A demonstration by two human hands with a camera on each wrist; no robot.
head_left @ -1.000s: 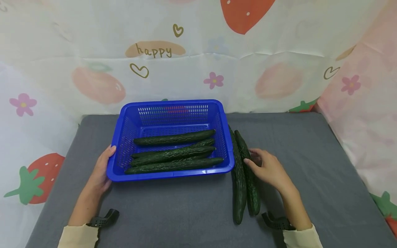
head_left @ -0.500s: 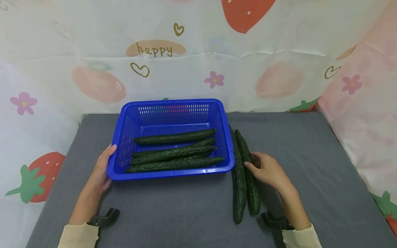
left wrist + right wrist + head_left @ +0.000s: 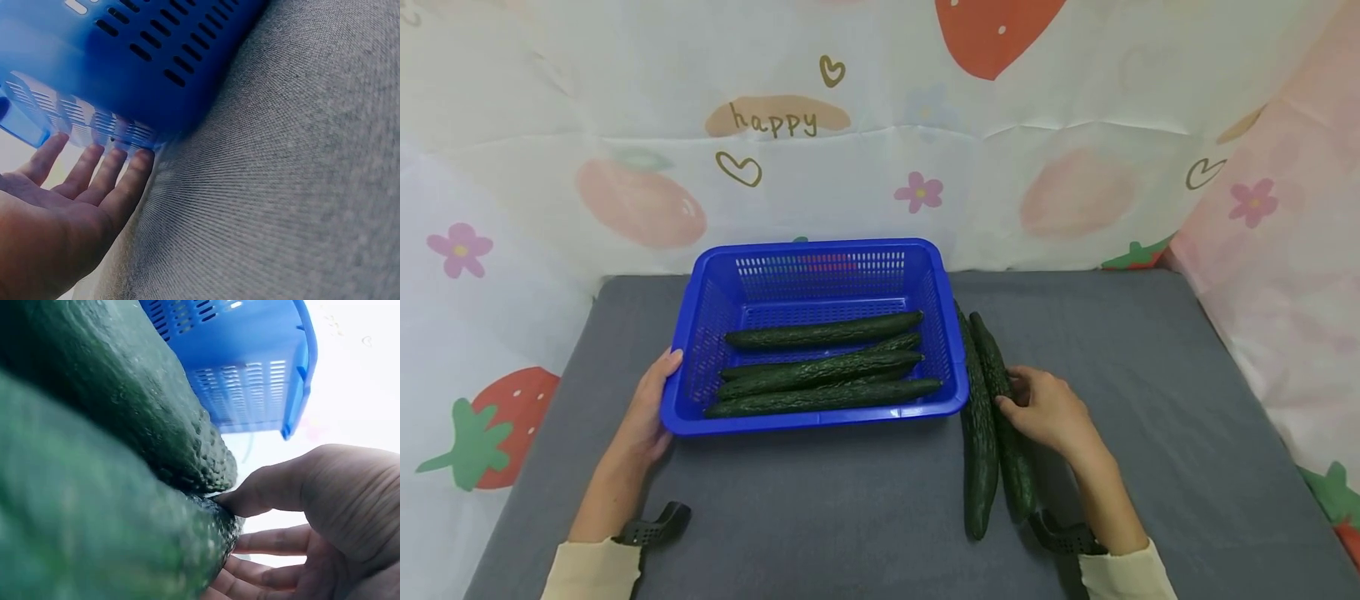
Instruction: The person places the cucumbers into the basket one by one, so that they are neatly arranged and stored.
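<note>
In the head view, a blue plastic basket (image 3: 816,423) with slotted walls holds several dark green cucumbers (image 3: 823,332). My left hand (image 3: 646,408) holds its left side, thumb over the rim; the left wrist view shows the fingers (image 3: 128,187) against the outer wall. Two more cucumbers lie side by side on the cloth, right of the basket. My right hand (image 3: 1051,410) grips the right-hand cucumber (image 3: 1013,454). In the right wrist view its thumb (image 3: 265,490) reaches between the two, with the other fingers on the far side. The left-hand cucumber (image 3: 979,450) lies beside the basket's right wall.
Grey cloth (image 3: 820,517) covers the table. Behind it hangs a white printed curtain (image 3: 865,183) with fruit and flowers, close to the basket's back edge. Each wrist wears a black band (image 3: 658,525).
My right thumb has closed in on the right-hand cucumber, whose near end has shifted slightly right, away from the other one. The left hand and basket stay in place.
</note>
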